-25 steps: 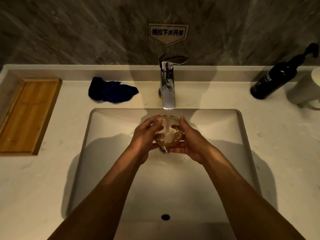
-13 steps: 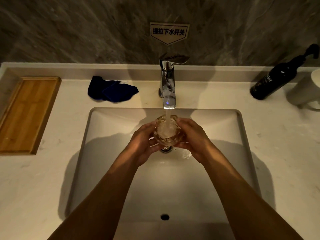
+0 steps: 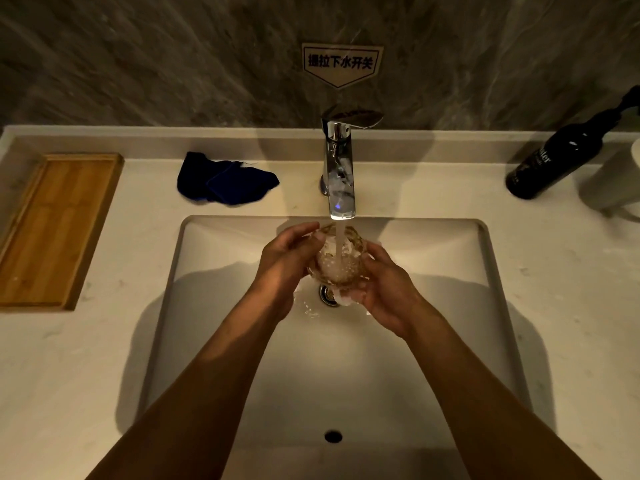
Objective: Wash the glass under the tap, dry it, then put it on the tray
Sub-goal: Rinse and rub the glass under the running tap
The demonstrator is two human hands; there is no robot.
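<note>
You hold the glass (image 3: 337,259) upright over the sink (image 3: 214,258), its mouth facing up into the water from the chrome tap (image 3: 339,168). Your left hand (image 3: 287,261) and right hand (image 3: 384,289) both grip its patterned clear sides. The wooden tray (image 3: 52,230) lies far left, a dark blue cloth (image 3: 225,181) between.

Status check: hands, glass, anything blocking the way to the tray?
Left hand and right hand both on the glass. Glass under running tap, over sink. Blue cloth, wooden tray unobstructed.
</note>
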